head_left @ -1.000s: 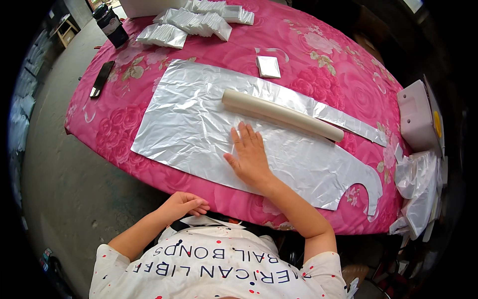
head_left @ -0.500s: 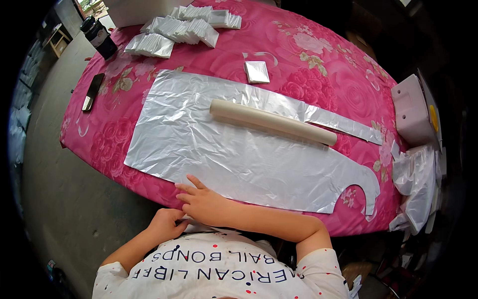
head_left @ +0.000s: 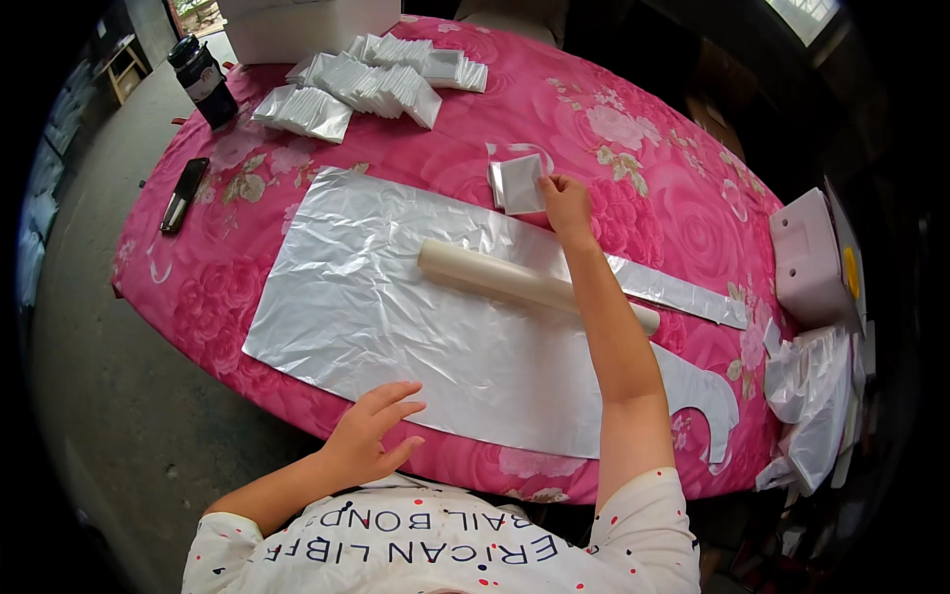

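Note:
My right hand (head_left: pixel 567 205) reaches over the table with its thumb and fingers closed on the edge of a small, square folded packet of silvery plastic film (head_left: pixel 524 185). Another packet lies partly beneath it. Near the front table edge, my left hand (head_left: pixel 371 439) hovers with fingers apart, holding nothing. Between the hands spreads a wrinkled silvery plastic sheet (head_left: pixel 336 287), with a curved notch and a long narrow strip at its right end. A beige tube (head_left: pixel 475 270) lies across this sheet, partly hidden by my right forearm.
Several folded packets (head_left: pixel 371 89) are heaped at the back left, by a white bin (head_left: pixel 307 30). A dark bottle (head_left: pixel 203 84) and a phone (head_left: pixel 185 196) occupy the left side. At the right edge are a pale box (head_left: pixel 804 255) and clear plastic bags (head_left: pixel 813 391). Pink floral cloth (head_left: pixel 683 213) covers the table.
My right hand has gone from the front edge, beside the left, to the far packet and gripped it. My left hand has lifted slightly forward, and its fingers have spread.

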Action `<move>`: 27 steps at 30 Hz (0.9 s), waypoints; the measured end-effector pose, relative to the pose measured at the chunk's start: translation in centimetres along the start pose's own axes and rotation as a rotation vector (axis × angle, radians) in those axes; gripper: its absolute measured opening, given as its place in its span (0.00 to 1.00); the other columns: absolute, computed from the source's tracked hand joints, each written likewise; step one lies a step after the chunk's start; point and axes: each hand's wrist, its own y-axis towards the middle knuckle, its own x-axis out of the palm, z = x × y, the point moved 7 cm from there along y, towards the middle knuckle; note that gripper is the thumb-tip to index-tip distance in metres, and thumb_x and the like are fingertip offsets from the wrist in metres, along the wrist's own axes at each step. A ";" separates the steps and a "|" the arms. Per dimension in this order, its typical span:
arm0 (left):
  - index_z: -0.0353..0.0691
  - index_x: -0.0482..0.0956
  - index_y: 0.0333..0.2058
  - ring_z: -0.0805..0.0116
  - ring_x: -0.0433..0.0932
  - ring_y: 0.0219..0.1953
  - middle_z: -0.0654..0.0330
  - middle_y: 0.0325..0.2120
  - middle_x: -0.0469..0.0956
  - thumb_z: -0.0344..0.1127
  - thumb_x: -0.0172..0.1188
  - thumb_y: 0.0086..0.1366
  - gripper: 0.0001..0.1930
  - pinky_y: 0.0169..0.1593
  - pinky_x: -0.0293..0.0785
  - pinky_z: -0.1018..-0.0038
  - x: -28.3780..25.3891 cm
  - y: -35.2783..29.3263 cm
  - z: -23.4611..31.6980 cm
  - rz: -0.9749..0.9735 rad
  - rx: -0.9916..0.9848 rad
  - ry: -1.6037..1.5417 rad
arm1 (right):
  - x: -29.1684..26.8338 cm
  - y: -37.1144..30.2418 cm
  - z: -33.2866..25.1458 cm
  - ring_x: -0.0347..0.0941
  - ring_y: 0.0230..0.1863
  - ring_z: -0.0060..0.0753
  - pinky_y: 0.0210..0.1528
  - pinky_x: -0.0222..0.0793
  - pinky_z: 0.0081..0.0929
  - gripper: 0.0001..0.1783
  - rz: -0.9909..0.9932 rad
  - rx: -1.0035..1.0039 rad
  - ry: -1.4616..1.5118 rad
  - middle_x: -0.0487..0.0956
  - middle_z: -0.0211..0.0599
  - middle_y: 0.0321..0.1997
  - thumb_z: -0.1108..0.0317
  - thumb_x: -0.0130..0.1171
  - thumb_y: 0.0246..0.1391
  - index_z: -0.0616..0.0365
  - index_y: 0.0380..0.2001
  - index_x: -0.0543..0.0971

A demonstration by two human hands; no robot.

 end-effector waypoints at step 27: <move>0.33 0.41 0.63 0.32 0.40 0.63 0.32 0.62 0.32 0.50 0.57 0.57 0.45 0.63 0.47 0.55 14.4 11.0 4.2 -0.244 0.261 0.211 | -12.6 -30.5 0.5 0.62 0.58 0.50 0.58 0.59 0.33 0.26 -0.266 0.038 0.023 0.67 0.55 0.56 0.64 0.53 0.54 0.69 0.53 0.67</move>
